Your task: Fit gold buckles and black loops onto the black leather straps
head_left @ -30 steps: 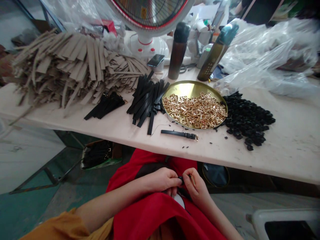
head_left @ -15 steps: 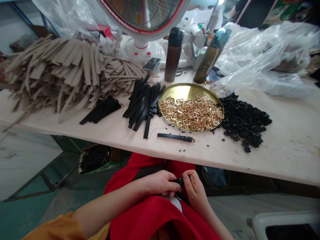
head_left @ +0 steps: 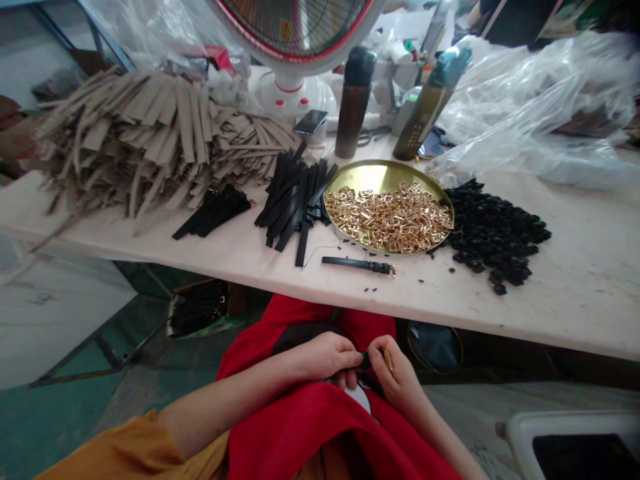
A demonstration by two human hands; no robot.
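Note:
Both my hands are down in my lap over red cloth, below the table edge. My left hand (head_left: 327, 357) is closed on the end of a black strap (head_left: 365, 361). My right hand (head_left: 395, 375) pinches a small gold buckle (head_left: 387, 360) against that strap. On the table above lie a finished black strap with a gold buckle (head_left: 359, 265), a round gold tray (head_left: 380, 175) full of gold buckles, a pile of black straps (head_left: 293, 203) and a heap of small black loops (head_left: 495, 233).
A big stack of tan strips (head_left: 150, 137) fills the table's left. A fan base (head_left: 295, 93), a phone (head_left: 311, 122), two bottles (head_left: 354, 103) and clear plastic bags (head_left: 540, 113) stand at the back. A box of black pieces (head_left: 200, 310) sits on the floor to the left.
My hands have stayed together in my lap, fingers shifting slightly on the strap and buckle. Only the view has swayed a little.

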